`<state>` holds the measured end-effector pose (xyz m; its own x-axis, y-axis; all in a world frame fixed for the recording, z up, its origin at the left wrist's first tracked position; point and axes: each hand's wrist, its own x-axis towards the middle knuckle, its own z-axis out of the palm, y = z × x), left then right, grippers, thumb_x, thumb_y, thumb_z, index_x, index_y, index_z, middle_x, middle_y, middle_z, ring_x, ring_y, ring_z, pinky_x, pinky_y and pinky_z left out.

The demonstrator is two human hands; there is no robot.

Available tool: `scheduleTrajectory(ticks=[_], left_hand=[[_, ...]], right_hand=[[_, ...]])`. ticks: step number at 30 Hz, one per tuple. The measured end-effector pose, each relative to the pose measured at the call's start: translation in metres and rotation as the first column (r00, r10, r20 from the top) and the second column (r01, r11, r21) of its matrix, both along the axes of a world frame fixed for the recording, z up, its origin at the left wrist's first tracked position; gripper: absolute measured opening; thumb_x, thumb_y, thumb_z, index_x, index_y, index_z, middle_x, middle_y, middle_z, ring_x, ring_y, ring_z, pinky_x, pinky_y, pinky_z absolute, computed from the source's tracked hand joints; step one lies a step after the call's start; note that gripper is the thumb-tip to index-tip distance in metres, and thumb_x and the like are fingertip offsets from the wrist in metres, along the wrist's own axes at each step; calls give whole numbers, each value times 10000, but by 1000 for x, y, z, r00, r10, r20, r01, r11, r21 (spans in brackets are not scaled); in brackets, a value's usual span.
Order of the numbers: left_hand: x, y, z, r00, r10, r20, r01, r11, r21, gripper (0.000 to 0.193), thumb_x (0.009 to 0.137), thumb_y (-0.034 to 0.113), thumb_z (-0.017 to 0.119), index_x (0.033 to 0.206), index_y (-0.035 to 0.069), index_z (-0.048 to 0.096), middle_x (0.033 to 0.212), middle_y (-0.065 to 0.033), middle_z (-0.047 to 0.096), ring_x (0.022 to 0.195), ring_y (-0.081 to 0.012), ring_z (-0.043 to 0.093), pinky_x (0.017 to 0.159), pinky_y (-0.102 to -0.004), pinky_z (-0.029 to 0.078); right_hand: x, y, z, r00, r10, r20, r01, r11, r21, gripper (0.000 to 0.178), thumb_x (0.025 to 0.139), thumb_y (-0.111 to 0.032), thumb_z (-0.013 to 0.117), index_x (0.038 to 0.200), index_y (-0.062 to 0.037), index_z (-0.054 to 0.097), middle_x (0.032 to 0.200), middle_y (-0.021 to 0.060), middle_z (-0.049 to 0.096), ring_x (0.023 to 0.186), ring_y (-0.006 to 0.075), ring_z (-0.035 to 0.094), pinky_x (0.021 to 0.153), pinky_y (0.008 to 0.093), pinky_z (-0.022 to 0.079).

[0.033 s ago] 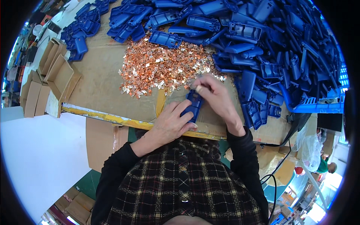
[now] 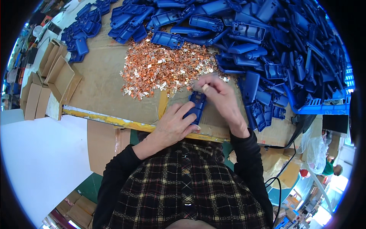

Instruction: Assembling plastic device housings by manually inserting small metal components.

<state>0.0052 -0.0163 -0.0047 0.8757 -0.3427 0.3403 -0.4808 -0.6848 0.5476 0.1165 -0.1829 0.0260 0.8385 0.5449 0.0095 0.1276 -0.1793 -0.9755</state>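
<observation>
My left hand [image 2: 173, 124] holds a blue plastic casing [image 2: 197, 101] against the cardboard-covered table, its fingers wrapped over the lower part. The casing stands lengthwise in front of me, its upper end uncovered, with small cut-outs in its face. Just above and right of that end is my right hand [image 2: 219, 95], thumb and forefinger pinched together. Whatever is in that pinch is too small and blurred to make out. Beyond both hands spreads a heap of small copper-coloured and silvery metal pieces [image 2: 164, 66].
A large pile of blue casings [image 2: 248, 32] fills the far and right side, partly over a blue plastic crate [image 2: 324, 107]. More blue casings [image 2: 82, 45] lie far left. An opened cardboard box [image 2: 61, 76] sits at the left edge. A black cable [image 2: 280, 179] hangs at right.
My right hand has lifted slightly up and to the right, uncovering more of the casing's upper end. My left hand and the casing stay put.
</observation>
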Motion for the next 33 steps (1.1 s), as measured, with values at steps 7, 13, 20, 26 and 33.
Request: scheduleTrajectory(ticks=[7, 13, 20, 26, 33], left_hand=[[2, -1, 5, 1000, -5, 17, 4, 996, 92, 333, 798, 295, 725, 1008, 72, 595, 1288, -124, 522, 1097, -326, 496, 916, -443, 422], [2, 0, 5, 1000, -25, 10, 23, 994, 110, 329, 811, 312, 707, 1002, 71, 591, 1283, -119, 522, 1119, -331, 488, 936, -457, 409], [7, 1, 4, 999, -45, -11, 46, 996, 71, 334, 786, 286, 717, 992, 63, 578, 1244, -123, 522, 1140, -345, 475, 955, -472, 407], [10, 1, 7, 998, -65, -12, 66, 996, 62, 362, 754, 267, 735, 992, 50, 570, 1244, -135, 510, 1163, -363, 468, 985, -494, 412], [9, 1, 3, 996, -82, -31, 83, 996, 29, 368, 757, 261, 738, 997, 40, 568, 1250, -152, 498, 1190, -388, 463, 1021, -513, 406]], right_hand=[[-2, 4, -19, 904, 176, -389, 91, 810, 579, 268, 1023, -259, 490, 846, -59, 493, 740, 14, 446, 690, 122, 394, 685, 279, 341], [-5, 1, -19, 908, 219, -359, -5, 860, 511, 350, 1040, -274, 429, 746, -85, 426, 642, 24, 402, 637, 125, 361, 647, 291, 324], [-7, -1, -22, 911, 208, -355, -84, 939, 334, 358, 1024, -287, 461, 739, -70, 446, 674, 10, 418, 647, 107, 359, 639, 284, 314], [-7, -3, -17, 939, 233, -253, -186, 963, 197, 326, 1001, -232, 508, 721, -65, 490, 682, -33, 425, 666, 71, 378, 595, 265, 316], [1, 1, -34, 887, 304, -347, -44, 804, 593, 386, 1023, -268, 427, 690, -73, 426, 617, -9, 373, 600, 102, 313, 600, 287, 284]])
